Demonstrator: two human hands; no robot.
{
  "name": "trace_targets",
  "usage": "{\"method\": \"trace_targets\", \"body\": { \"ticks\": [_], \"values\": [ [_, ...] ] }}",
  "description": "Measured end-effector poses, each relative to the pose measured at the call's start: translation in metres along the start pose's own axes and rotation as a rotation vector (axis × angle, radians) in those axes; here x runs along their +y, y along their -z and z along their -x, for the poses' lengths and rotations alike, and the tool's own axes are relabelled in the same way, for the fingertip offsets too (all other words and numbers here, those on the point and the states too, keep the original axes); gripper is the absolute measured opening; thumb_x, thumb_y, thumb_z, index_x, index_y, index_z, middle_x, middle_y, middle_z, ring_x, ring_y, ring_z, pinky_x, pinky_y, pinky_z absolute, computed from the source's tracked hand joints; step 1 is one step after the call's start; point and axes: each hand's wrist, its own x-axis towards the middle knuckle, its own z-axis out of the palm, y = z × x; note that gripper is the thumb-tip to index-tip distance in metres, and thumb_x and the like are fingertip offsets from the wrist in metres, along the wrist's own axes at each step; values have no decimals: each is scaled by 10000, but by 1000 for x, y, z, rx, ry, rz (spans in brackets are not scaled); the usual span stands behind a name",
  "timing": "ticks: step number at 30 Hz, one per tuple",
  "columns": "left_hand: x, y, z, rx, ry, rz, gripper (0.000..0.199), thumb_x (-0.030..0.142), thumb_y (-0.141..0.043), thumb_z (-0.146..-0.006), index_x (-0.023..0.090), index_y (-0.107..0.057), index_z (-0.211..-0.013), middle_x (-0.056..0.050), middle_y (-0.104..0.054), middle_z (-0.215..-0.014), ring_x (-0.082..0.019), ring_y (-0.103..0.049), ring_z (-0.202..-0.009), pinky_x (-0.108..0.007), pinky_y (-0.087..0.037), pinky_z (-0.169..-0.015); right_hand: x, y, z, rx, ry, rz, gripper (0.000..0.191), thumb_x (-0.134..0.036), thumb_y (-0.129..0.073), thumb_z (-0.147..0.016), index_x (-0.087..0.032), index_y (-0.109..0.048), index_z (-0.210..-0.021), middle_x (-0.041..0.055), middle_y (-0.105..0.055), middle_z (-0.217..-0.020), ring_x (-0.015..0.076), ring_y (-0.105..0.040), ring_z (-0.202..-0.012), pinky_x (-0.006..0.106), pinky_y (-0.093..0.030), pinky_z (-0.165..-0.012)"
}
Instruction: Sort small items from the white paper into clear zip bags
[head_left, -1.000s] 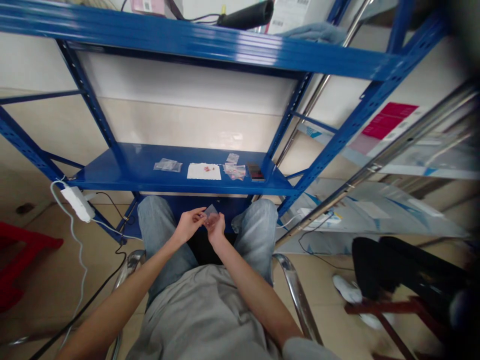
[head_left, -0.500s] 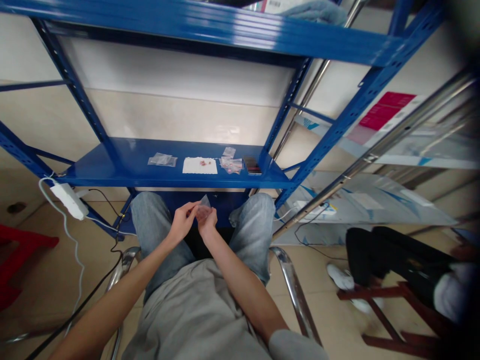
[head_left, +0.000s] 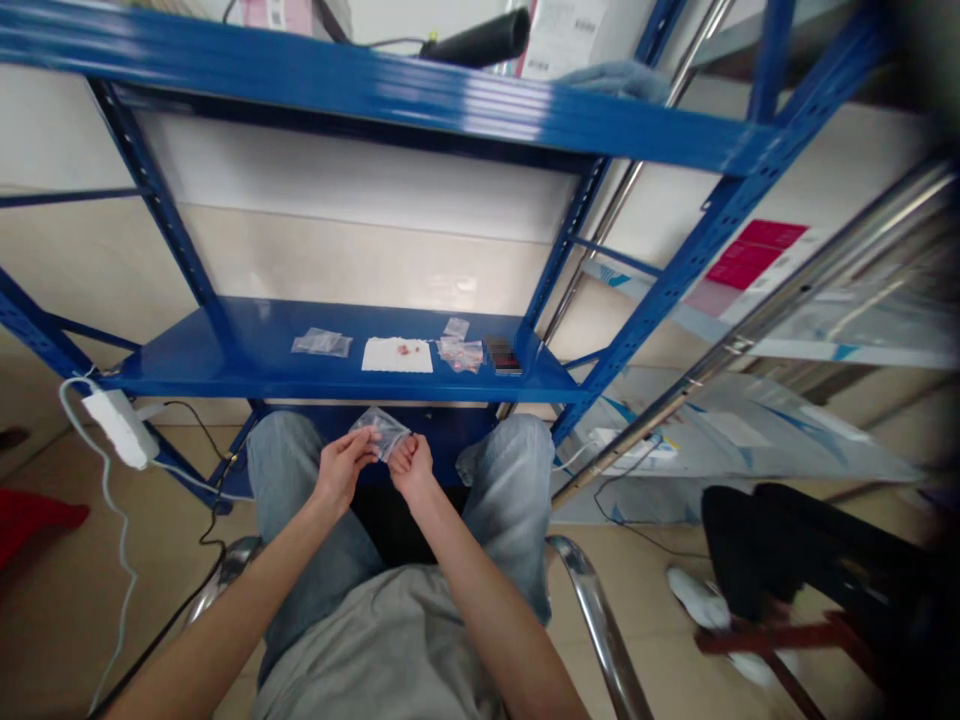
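Note:
Above my lap I hold a clear plastic bag (head_left: 388, 432) between both hands. My left hand (head_left: 346, 466) pinches its left side, and my right hand (head_left: 412, 463) has its fingers curled on the right edge. On the blue shelf (head_left: 247, 372) in front lie a white sheet (head_left: 377, 356) with small reddish pieces (head_left: 406, 349) on it. To the left is a stack of clear bags (head_left: 322, 343); to the right, clear bags with reddish contents (head_left: 460, 353) lie beside a dark flat item, blurred out (head_left: 503, 356).
A white power strip (head_left: 120, 428) with cables hangs at the left shelf post. Metal chair arms (head_left: 592, 610) flank me. A metal pole (head_left: 675, 395) and wrapped panels stand to the right, near a seated person's legs (head_left: 787, 555). An upper blue beam (head_left: 390, 90) crosses overhead.
The bag is turned and spread out more between my hands, and my left hand has moved to the left. My view has shifted slightly, showing more of the upper shelf.

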Motion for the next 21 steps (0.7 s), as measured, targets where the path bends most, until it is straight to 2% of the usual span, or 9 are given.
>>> {"method": "trace_targets", "body": {
  "ticks": [2, 4, 7, 11, 13, 16, 18, 21],
  "values": [
    [4, 5, -16, 138, 126, 136, 74, 111, -704, -814, 94, -752, -867, -96, -757, -847, -113, -687, -656, -215, -590, -634, -18, -8, -10, -100, -28, -54, 422, -246, -306, -940, -231, -204, -531, -85, -179, -393, 73, -117, -329, 188, -109, -299],
    [18, 10, -40, 220, 115, 232, 115, 43, -643, -838, 105, -738, -854, -85, -759, -854, -112, -706, -686, -199, -601, -646, -45, -24, -27, -174, -20, -68, 405, -257, -322, -934, -228, -228, -541, -82, -198, -415, 77, -146, -347, 188, -121, -307],
    [56, 9, -86, 247, -40, 278, 141, 14, -618, -845, 101, -724, -878, -76, -754, -866, -106, -717, -714, -197, -613, -694, -94, -65, -62, -204, 44, 31, 380, -260, -348, -927, -226, -253, -560, -86, -213, -435, 76, -165, -360, 185, -125, -319],
    [101, -3, -152, 290, -259, 166, 74, 63, -692, -804, 102, -672, -864, -67, -722, -834, -137, -723, -729, -278, -624, -772, -145, -122, -119, -116, 178, 283, 381, -245, -364, -932, -230, -247, -570, -96, -214, -421, 65, -167, -351, 179, -147, -329],
    [110, -5, -184, 330, -321, 31, 190, 76, -723, -768, 114, -645, -937, -50, -697, -823, -143, -715, -703, -316, -619, -784, -155, -139, -146, -71, 214, 339, 371, -224, -351, -927, -234, -247, -572, -100, -206, -400, 65, -159, -340, 177, -137, -326],
    [110, 3, -223, 355, -377, -290, 434, 157, -699, -799, 127, -562, -1209, -64, -677, -906, -159, -698, -690, -388, -608, -787, -156, -148, -179, -6, 271, 409, 346, -211, -391, -895, -243, -261, -576, -112, -186, -371, 65, -142, -325, 178, -111, -320],
    [105, 12, -238, 350, -411, -593, 564, 219, -653, -838, 125, -466, -1361, -119, -668, -1026, -213, -696, -807, -455, -586, -831, -154, -148, -195, 17, 332, 467, 336, -227, -458, -864, -246, -285, -577, -114, -200, -367, 67, -157, -324, 184, -117, -318],
    [98, 23, -245, 466, -503, -1052, 636, 277, -608, -859, 105, -409, -1438, -218, -579, -1257, -350, -597, -1127, -589, -478, -966, -152, -143, -210, 7, 436, 570, 318, -243, -526, -827, -241, -349, -563, -101, -273, -378, 78, -231, -340, 195, -168, -332]
  ]
}}
